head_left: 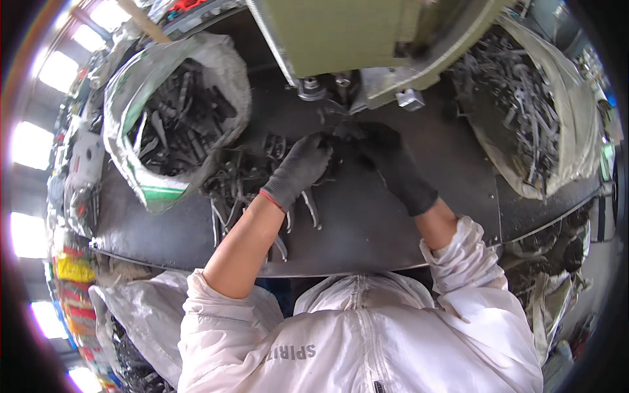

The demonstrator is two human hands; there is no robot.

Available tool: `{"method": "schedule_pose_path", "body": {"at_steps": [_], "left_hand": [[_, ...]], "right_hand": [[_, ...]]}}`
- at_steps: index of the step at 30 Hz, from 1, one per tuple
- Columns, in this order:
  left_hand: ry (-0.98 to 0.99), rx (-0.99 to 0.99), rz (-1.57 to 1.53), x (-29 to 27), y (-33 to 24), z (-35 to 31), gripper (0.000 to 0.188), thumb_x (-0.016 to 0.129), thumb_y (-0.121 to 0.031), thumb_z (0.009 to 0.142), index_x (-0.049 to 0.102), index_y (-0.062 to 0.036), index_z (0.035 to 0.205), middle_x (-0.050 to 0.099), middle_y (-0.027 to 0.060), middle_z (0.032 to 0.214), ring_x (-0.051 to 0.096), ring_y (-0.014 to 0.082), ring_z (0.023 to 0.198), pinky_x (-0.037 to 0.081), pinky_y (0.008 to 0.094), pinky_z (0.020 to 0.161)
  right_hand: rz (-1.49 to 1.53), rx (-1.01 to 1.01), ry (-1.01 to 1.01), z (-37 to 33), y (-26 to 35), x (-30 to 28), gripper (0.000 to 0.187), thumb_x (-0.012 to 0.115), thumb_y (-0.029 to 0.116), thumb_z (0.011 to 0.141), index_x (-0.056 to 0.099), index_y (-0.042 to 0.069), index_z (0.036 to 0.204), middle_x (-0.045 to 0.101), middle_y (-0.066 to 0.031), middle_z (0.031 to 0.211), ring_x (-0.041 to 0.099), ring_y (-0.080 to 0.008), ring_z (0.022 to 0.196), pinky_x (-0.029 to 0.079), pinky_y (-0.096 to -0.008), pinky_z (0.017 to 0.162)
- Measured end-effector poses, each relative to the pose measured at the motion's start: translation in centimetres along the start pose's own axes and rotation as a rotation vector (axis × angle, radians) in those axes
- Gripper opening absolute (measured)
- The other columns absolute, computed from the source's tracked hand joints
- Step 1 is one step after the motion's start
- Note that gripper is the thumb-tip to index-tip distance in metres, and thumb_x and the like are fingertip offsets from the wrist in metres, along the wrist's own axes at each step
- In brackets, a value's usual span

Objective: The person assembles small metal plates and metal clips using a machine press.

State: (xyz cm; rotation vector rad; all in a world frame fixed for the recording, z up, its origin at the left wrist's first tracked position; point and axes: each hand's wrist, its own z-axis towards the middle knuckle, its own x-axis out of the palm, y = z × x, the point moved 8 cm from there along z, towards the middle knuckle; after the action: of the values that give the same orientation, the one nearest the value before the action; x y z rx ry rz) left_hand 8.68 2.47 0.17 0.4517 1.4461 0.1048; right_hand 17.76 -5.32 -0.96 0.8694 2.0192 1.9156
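Observation:
My left hand (pixel 303 167), in a grey knit glove with a red cuff edge, is closed just below the head of a green machine (pixel 347 39). Beside it, my right hand (pixel 392 160) wears a darker glove and reaches to the same spot, its fingers bent together. Whatever they grip under the machine's metal tooling (pixel 342 82) is dark and too blurred to make out. Close to my left wrist lies a heap of dark metal parts (pixel 232 187) with curved, handle-like arms, some poking out toward me.
A white sack (pixel 232 72) of dark metal pieces stands on the left of the dark worktable (pixel 380 229). Another sack (pixel 576 124), holding greyer metal pieces, is at the right. A white bag (pixel 151 298) sits below the table's front edge at left.

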Motion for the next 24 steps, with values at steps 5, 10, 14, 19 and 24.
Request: {"method": "schedule_pose_path", "body": {"at_steps": [5,10,14,19,24], "left_hand": [[-0.031,-0.726,-0.219,-3.6,11.4,-3.2,0.02,0.049,-0.017,0.082,0.058,-0.0039,0.094,0.059,0.0201,0.096,0.057,0.0357,0.088,0.047,0.0435,0.073],[0.081,-0.916,-0.034,1.6,21.0,-12.1,0.02,0.041,-0.011,0.084,0.057,-0.0043,0.095,0.06,0.0193,0.097,0.058,0.0344,0.092,0.047,0.0445,0.075],[-0.039,-0.546,0.043,4.9,21.3,-15.9,0.021,0.043,-0.01,0.084,0.056,-0.0034,0.099,0.058,0.0195,0.103,0.055,0.0351,0.098,0.044,0.0436,0.081],[0.135,-0.908,-0.357,3.8,22.1,-15.6,0.028,0.05,-0.015,0.084,0.054,-0.0031,0.11,0.056,0.0175,0.108,0.05,0.0365,0.103,0.04,0.0416,0.089],[-0.309,-0.817,-0.555,-4.9,16.7,-11.1,0.037,0.056,-0.026,0.086,0.053,-0.0004,0.112,0.06,0.0173,0.097,0.057,0.0301,0.092,0.043,0.0366,0.082]], "right_hand": [[0.058,0.079,-0.127,-1.0,0.1,-1.4,0.032,0.046,-0.001,0.083,0.045,-0.008,0.115,0.057,-0.0102,0.087,0.052,-0.0113,0.057,0.043,-0.0238,0.05],[0.074,0.02,-0.074,-1.1,0.4,-0.4,0.032,0.048,0.003,0.085,0.045,-0.006,0.115,0.055,-0.0076,0.083,0.05,-0.0099,0.057,0.043,-0.0227,0.05],[0.089,-0.028,-0.034,-1.3,2.2,0.6,0.032,0.051,0.006,0.083,0.047,-0.005,0.113,0.055,-0.0063,0.081,0.049,-0.009,0.056,0.042,-0.0219,0.05],[-0.089,0.076,-0.098,-2.5,3.1,0.8,0.037,0.053,0.005,0.081,0.046,-0.005,0.116,0.058,-0.0064,0.079,0.051,-0.0083,0.057,0.042,-0.0218,0.05],[-0.093,0.07,-0.168,-2.7,3.0,-0.1,0.033,0.053,0.004,0.081,0.049,-0.006,0.112,0.057,-0.0057,0.076,0.052,-0.0077,0.057,0.043,-0.0224,0.049]]}}
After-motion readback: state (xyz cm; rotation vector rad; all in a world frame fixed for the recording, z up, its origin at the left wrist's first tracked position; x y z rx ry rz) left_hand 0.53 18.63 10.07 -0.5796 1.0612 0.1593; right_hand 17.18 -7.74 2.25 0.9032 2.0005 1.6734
